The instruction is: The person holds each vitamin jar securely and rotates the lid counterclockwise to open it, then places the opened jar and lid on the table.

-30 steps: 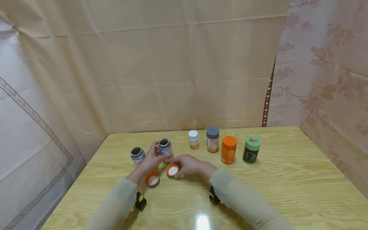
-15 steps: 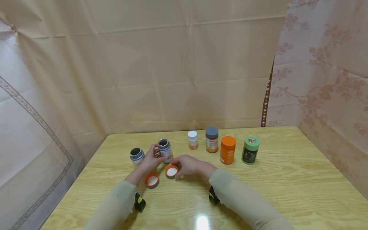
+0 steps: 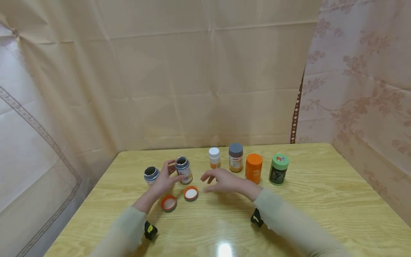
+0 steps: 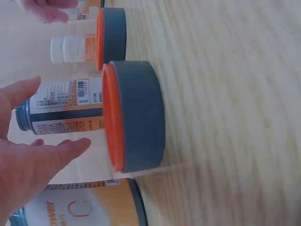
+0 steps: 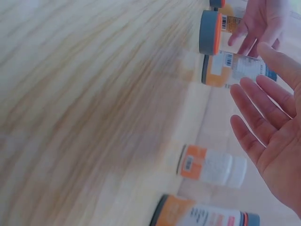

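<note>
An uncapped grey-necked jar (image 3: 184, 174) stands upright near the middle left. My left hand (image 3: 165, 182) is beside it, thumb and fingers spread about it; in the left wrist view a gap shows between the fingers and the jar (image 4: 66, 113). Left of that hand stands a second uncapped jar (image 3: 151, 175), partly hidden by it. Two grey screw lids with orange rims lie upturned in front: one lid (image 3: 191, 193) before the nearer jar, the other lid (image 3: 168, 203) by the left wrist. Over the table, right of the lids, my right hand (image 3: 224, 181) holds nothing, fingers loosely bent.
Toward the back right stand a small white-capped bottle (image 3: 214, 157), a grey-lidded jar (image 3: 236, 159), an orange jar (image 3: 254, 167) and a green-lidded dark jar (image 3: 278, 169). Curtain cloth (image 3: 192, 71) hangs behind the wooden table (image 3: 321, 200).
My right hand has let go of the nearer lid and moved right, leaving it upturned on the table. My left hand has loosened from the jar and drawn back slightly left.
</note>
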Available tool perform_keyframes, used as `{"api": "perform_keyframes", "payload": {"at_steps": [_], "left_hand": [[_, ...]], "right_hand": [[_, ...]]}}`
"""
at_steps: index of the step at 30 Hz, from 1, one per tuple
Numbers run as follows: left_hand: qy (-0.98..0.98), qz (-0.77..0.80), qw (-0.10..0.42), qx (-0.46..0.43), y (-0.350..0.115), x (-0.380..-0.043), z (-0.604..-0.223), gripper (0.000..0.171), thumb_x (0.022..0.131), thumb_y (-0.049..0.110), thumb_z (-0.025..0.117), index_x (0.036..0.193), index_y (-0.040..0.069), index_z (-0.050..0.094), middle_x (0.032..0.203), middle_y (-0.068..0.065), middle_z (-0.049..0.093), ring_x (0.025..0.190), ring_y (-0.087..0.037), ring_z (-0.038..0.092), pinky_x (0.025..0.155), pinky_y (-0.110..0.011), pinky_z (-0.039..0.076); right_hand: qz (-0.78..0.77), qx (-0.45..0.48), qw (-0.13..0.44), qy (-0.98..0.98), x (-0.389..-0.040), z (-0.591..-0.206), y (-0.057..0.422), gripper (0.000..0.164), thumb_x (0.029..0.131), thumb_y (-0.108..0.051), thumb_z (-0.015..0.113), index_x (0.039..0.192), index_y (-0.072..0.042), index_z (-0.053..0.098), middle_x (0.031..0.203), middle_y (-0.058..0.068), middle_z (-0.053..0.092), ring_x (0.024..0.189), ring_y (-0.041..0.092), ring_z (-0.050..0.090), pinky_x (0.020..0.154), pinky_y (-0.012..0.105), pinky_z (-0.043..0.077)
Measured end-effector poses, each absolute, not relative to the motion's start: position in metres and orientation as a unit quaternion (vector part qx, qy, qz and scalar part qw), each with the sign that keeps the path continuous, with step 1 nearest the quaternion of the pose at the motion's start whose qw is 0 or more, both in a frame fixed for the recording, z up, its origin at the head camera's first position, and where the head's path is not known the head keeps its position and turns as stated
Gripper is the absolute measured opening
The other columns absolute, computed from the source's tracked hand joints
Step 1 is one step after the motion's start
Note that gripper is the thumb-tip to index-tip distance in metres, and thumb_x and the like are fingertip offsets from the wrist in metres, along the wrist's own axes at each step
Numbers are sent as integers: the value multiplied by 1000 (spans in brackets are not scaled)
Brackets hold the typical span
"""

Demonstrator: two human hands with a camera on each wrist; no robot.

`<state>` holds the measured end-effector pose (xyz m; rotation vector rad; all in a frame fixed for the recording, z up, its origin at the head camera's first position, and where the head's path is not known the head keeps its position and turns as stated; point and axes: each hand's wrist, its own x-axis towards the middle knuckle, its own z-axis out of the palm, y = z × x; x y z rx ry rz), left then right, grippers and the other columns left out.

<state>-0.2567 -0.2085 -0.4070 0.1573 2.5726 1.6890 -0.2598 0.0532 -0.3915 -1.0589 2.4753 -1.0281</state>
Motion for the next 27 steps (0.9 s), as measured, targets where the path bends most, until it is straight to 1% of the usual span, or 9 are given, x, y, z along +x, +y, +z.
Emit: {"api": "perform_keyframes", "payload": {"at_steps": [4,7,12,16,18,21,23,25,27], "left_hand": [[834,546,8,77,-209,-250,-401,75,89,7,70,144,-6,21,145,-34,32,136,-47,28,107,-56,27],[836,540,-7,95,-208,-246,-396,73,89,5,70,143,-7,22,146,-35,30,136,-48,27,106,-59,27],[856,504,-26,109,-206,-242,-388,72,90,9,70,144,-4,24,150,-30,27,139,-44,25,105,-61,27],[862,488,-32,132,-201,-237,-379,73,90,11,70,145,-3,24,151,-28,26,140,-42,23,106,-61,26],[863,485,-32,138,-197,-234,-375,74,90,13,70,146,-2,24,152,-27,27,140,-40,23,107,-60,25],[873,469,-38,131,-191,-230,-369,77,89,18,72,147,2,25,152,-24,29,141,-38,24,109,-58,23],[879,459,-42,125,-188,-228,-366,78,89,22,73,148,5,25,153,-22,28,141,-37,24,109,-57,22],[885,447,-48,120,-186,-226,-363,79,89,25,73,149,7,25,153,-21,27,140,-37,24,109,-57,22],[883,449,-50,126,-184,-225,-360,78,90,25,72,149,8,25,153,-20,26,141,-36,23,109,-58,21]], "right_hand": [[-344,-375,111,854,-253,-387,72,35,89,-19,73,119,-4,64,117,11,65,103,25,62,91,46,47],[-336,-379,98,857,-249,-385,86,35,89,-21,73,119,-5,64,116,10,65,103,23,62,90,47,47],[-320,-377,83,865,-243,-381,108,36,90,-27,71,119,-7,64,116,9,65,102,21,62,89,47,48],[-315,-372,66,871,-237,-377,122,35,91,-28,70,119,-8,64,114,6,65,101,21,62,87,48,49],[-313,-369,54,873,-234,-374,128,35,91,-28,71,119,-8,64,113,4,66,101,21,62,85,46,50],[-311,-362,40,878,-231,-370,138,36,91,-28,70,120,-8,64,112,1,66,100,20,62,81,39,50],[-311,-358,34,880,-230,-368,144,35,91,-28,70,120,-9,64,111,0,65,99,19,61,79,38,51],[-311,-355,32,881,-229,-365,150,35,91,-28,69,120,-9,64,111,0,65,99,21,61,81,39,51],[-307,-351,29,884,-228,-364,155,34,92,-29,69,120,-10,64,110,-1,64,99,21,61,83,41,50]]}}
